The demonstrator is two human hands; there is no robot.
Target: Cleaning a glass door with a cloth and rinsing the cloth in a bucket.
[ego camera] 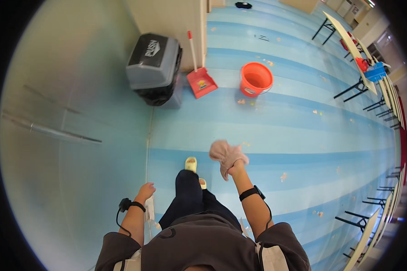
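Observation:
A crumpled pinkish-beige cloth (220, 152) hangs in front of me, held in my right hand (236, 168). Its folds cover most of my fingers. My left hand (146, 191) is low beside the frosted glass panel (84, 169) on the left, with no object visible in it. How its fingers are set is hard to make out. Ahead, an orange-red bucket (249, 86) with a wire handle stands on the floor, apart from both hands.
A grey push-lid bin (152, 76) with a black liner stands ahead left, near a red long-handled dustpan (202, 84). A metal door handle (54, 130) crosses the panel. Folding tables (349, 40) line the right side; one bears a blue basket (375, 72).

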